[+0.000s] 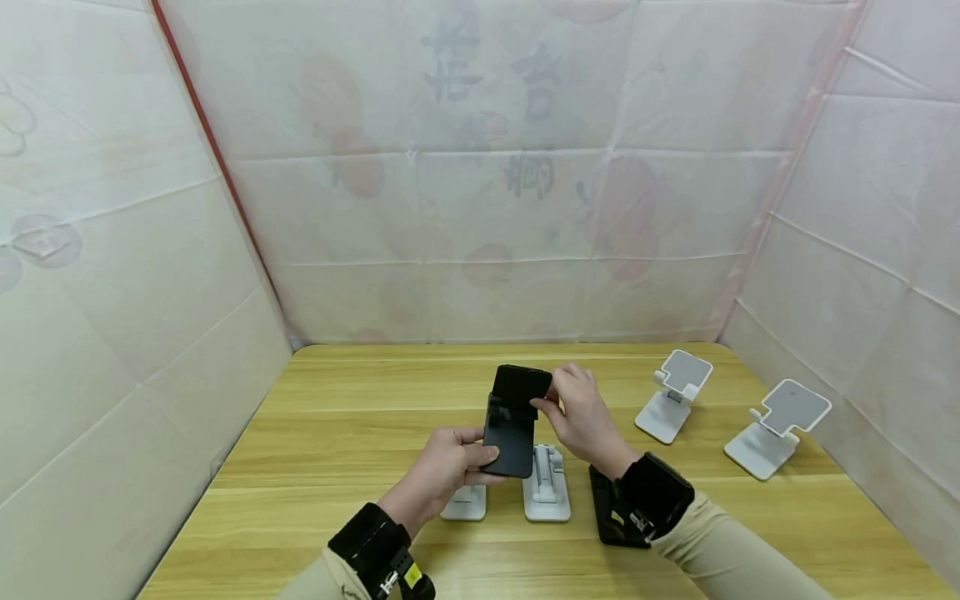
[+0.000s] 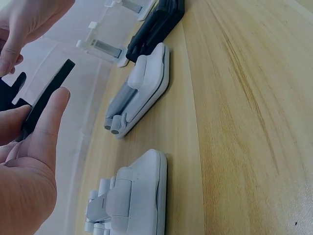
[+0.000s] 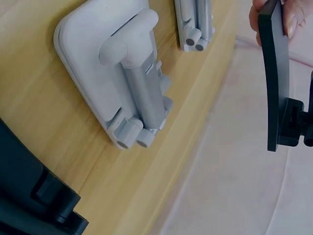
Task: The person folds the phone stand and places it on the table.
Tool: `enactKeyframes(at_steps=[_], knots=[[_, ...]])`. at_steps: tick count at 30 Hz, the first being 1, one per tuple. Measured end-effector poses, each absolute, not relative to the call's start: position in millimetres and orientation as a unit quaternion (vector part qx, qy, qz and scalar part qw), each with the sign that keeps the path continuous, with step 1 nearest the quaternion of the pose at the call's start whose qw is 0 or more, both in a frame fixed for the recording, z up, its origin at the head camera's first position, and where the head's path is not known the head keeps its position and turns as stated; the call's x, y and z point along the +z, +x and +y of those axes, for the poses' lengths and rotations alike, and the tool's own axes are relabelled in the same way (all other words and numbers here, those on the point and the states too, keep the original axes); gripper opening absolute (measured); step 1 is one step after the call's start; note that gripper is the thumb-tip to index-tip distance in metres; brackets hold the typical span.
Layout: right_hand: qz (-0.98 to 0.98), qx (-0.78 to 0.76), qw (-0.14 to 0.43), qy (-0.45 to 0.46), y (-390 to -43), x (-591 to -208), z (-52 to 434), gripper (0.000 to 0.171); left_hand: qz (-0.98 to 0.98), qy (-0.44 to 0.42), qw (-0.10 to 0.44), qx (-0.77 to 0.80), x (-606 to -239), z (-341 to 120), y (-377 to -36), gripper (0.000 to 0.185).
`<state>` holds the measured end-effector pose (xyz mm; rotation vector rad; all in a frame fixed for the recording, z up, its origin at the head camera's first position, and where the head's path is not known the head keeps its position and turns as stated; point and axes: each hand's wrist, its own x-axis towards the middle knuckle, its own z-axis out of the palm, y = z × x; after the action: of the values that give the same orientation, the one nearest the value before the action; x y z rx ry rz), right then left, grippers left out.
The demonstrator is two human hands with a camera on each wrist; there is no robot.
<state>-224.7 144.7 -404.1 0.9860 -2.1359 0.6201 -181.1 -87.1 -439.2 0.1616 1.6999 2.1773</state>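
Note:
My left hand (image 1: 441, 467) grips the base of a black phone stand (image 1: 512, 433) above the table, thumb on its face. With thumb and fingers, my right hand (image 1: 581, 417) pinches the right edge of the stand's upper plate, which is tilted up from the base. The right wrist view shows the black stand's base (image 3: 275, 73) edge-on, its hinge at the lower right. Below the hands lie two folded white phone stands, one (image 1: 547, 492) in the middle and one (image 1: 465, 506) partly behind the left hand.
A folded black phone stand (image 1: 611, 512) lies under the right wrist, partly covered by it. On the table's right side stand two unfolded white phone stands, one (image 1: 666, 412) farther back and one (image 1: 761, 450) nearer. Pale sheeting (image 1: 487, 208) encloses the wooden table (image 1: 337, 433).

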Motion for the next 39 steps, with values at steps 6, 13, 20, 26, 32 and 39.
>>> enactKeyframes(at_steps=[6, 13, 20, 26, 32, 39], knots=[[-0.821, 0.217, 0.365, 0.381, -228.7, -405.3, 145.3, 0.037, 0.603, 0.053, 0.187, 0.773, -439.0, -86.5, -181.9, 0.047], [-0.819, 0.204, 0.372, 0.387, -232.1, -405.4, 145.0, 0.034, 0.603, 0.054, 0.182, 0.775, -439.7, -86.7, -182.0, 0.047], [-0.82, 0.197, 0.379, 0.38, -235.4, -402.2, 141.5, 0.035, 0.596, 0.049, 0.18, 0.781, -440.5, -86.9, -183.7, 0.047], [-0.833, 0.19, 0.365, 0.369, -236.8, -394.6, 137.4, 0.032, 0.585, 0.038, 0.179, 0.79, -438.8, -88.2, -186.2, 0.047], [-0.823, 0.204, 0.376, 0.372, -238.6, -385.3, 134.2, 0.024, 0.578, 0.041, 0.17, 0.797, -439.7, -91.6, -190.2, 0.047], [-0.804, 0.216, 0.388, 0.396, -239.2, -373.1, 130.8, 0.022, 0.578, 0.03, 0.165, 0.799, -445.9, -95.4, -193.9, 0.048]])
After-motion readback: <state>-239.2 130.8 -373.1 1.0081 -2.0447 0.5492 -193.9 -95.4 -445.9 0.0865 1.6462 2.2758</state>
